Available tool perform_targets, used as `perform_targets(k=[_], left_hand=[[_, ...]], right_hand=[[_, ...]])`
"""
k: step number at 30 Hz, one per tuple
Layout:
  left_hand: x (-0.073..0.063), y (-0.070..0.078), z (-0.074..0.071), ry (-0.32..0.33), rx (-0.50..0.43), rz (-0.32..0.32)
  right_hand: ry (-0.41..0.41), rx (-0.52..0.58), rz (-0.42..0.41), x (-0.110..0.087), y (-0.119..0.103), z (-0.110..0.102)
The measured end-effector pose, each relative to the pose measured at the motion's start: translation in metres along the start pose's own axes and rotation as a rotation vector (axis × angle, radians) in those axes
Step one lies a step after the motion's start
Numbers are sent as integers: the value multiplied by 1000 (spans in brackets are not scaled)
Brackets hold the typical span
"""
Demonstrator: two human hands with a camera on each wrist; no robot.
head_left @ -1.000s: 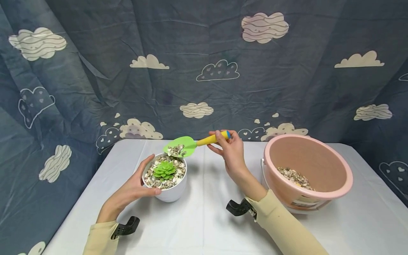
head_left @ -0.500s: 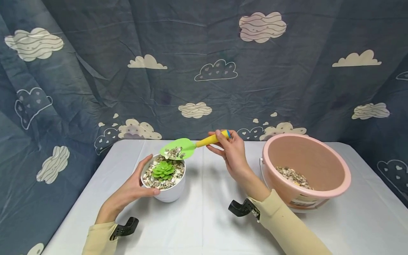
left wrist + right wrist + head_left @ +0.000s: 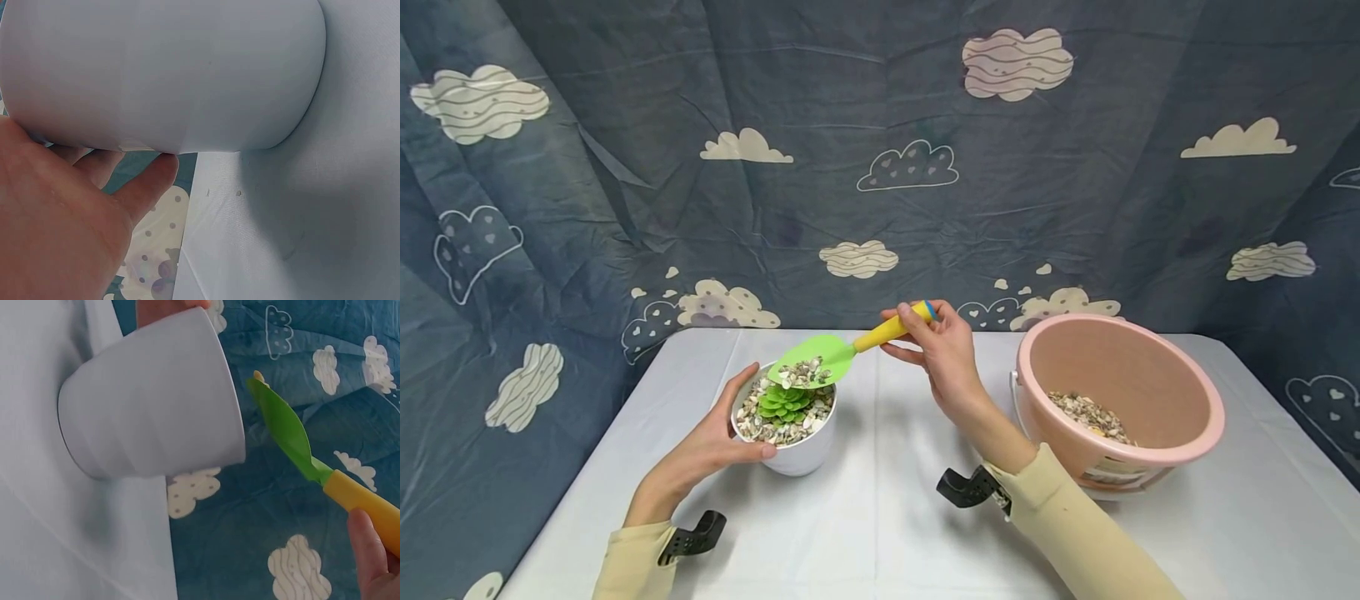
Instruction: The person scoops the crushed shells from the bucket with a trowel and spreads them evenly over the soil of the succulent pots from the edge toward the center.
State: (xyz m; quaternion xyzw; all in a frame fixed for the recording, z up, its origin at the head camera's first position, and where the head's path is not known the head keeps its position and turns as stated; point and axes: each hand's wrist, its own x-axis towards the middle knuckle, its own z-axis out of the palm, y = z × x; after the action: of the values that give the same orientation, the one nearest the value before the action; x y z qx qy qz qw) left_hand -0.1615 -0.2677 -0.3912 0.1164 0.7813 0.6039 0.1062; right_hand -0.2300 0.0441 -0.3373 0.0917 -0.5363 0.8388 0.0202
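Observation:
A white plant pot (image 3: pixel 808 454) with a green succulent (image 3: pixel 778 407) and small pebbles stands on the table at left. My left hand (image 3: pixel 703 442) holds its left side, thumb at the front and fingers behind; the left wrist view shows the pot wall (image 3: pixel 162 75) against the fingers. Between thumb and fingers, my right hand (image 3: pixel 946 358) pinches the yellow handle of a trowel (image 3: pixel 838 354). Pebbles (image 3: pixel 803 372) lie on its green blade, which tilts down over the back of the pot and partly hides the succulent. Seen from the right wrist, the blade (image 3: pixel 287 428) is apart from the pot rim.
A pink bucket (image 3: pixel 1150 454) with pebbles (image 3: pixel 1090 417) inside and a white handle stands at the right, beside my right forearm. White cloth covers the table (image 3: pixel 835 542). Behind its back edge hangs a dark blue curtain (image 3: pixel 805 200) with cloud prints.
The trowel blade has moved slightly left and down over the succulent, and its handle end has risen. My left hand and the pot have stayed in place.

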Motion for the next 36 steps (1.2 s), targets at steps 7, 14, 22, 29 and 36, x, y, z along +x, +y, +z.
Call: perform_targets(k=[7, 14, 22, 29, 36], left_hand=[[0, 0, 0, 2, 5, -9], [-1, 1, 0, 9, 3, -15], [2, 2, 1, 10, -10, -10], [1, 0, 1, 19, 15, -16], [1, 0, 1, 28, 15, -19]], right_hand=[[-31, -14, -6, -1, -4, -4], [-26, -20, -3, -2, -2, 6], [-57, -71, -67, 1, 0, 17], [-94, -116, -114, 3, -1, 27], [-105, -139, -136, 6, -2, 35]])
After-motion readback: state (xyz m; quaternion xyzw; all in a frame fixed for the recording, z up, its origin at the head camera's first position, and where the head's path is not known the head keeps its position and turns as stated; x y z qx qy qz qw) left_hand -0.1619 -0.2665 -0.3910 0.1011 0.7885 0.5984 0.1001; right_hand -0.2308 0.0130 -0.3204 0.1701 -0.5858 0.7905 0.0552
